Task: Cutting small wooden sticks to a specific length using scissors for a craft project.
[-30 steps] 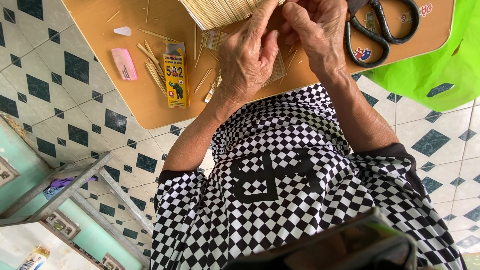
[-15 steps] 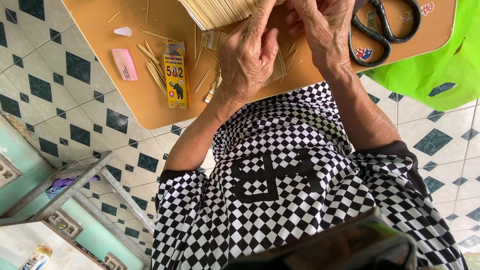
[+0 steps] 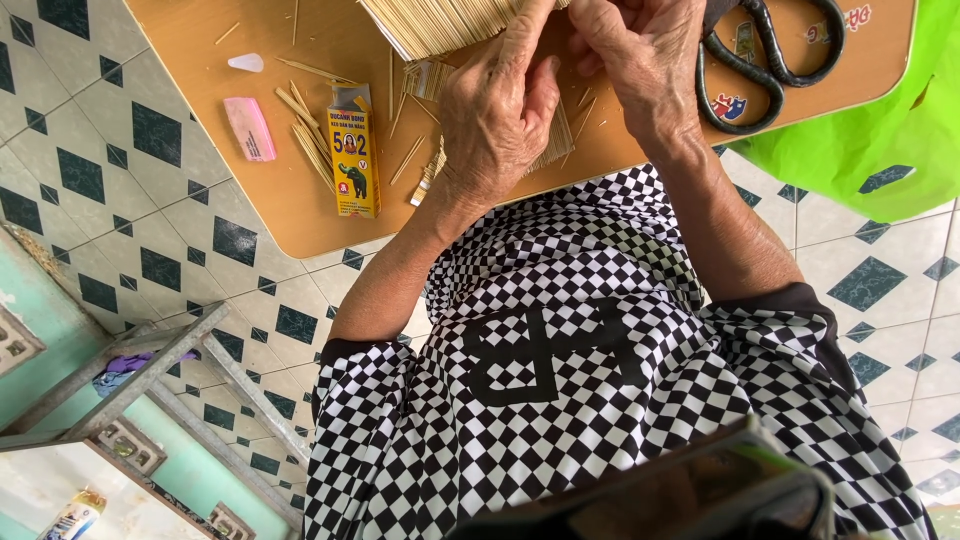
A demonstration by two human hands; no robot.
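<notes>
The tiled floor (image 3: 120,190) is carrying a low wooden tabletop (image 3: 300,215), and a green plastic sheet (image 3: 880,130) is lying past its right edge; black scissors (image 3: 770,60) are resting near the far right corner; a bundle of thin bamboo sticks (image 3: 440,22) is sitting at the far edge, touching the hands, with loose sticks (image 3: 315,145) scattering toward the left; a yellow glue box (image 3: 355,160) is lying near the near edge, a pink eraser-like block (image 3: 248,128) just beside it toward the left edge. The sticks are looking light, stiff and splintery, likely snapping if bent, so pinching one near its middle seems wisest. The left hand (image 3: 500,115) is arching over the sticks, forefinger stretching to the bundle, other fingers curling inward; what it is pinching is hidden. The right hand (image 3: 645,60) is bending at the wrist, fingers drawing together beside the left; I cannot tell what they are gripping.
</notes>
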